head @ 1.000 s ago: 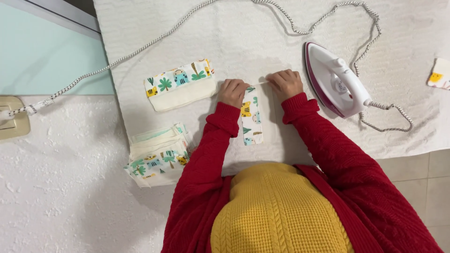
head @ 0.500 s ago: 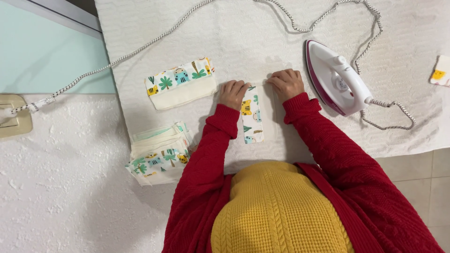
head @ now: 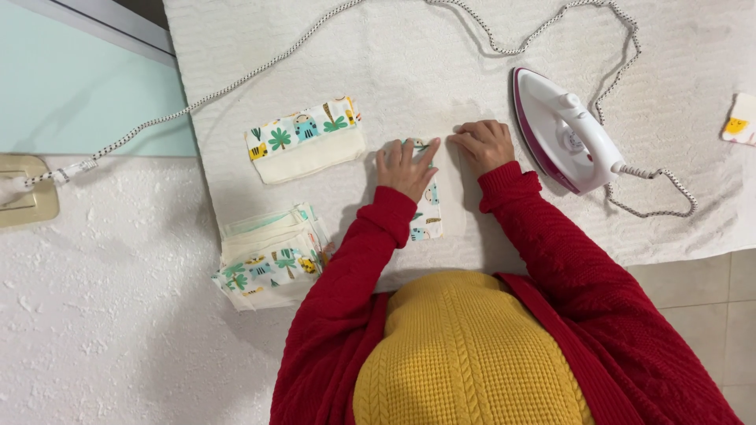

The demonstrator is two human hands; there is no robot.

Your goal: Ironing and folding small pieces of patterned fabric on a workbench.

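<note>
Printed cotton strip (head: 429, 212), narrow, flat

Home sewing corner, steam iron (head: 568, 134) on white towel-covered surface (head: 409, 63), stacked printed fabric pieces (head: 270, 258), tiled floor (head: 720, 315)

Left hand (head: 405, 167) now spread flat over the narrow animal-print fabric strip (head: 428, 212) at frame centre, no longer fisted beside it.

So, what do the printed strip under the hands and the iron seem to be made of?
The strip looks like thin woven cotton, matte, with a printed animal and plant pattern; it lies flat and creased under the left hand. The iron seems to be glossy white plastic with a dark pink rim; its soleplate is hidden.
</note>
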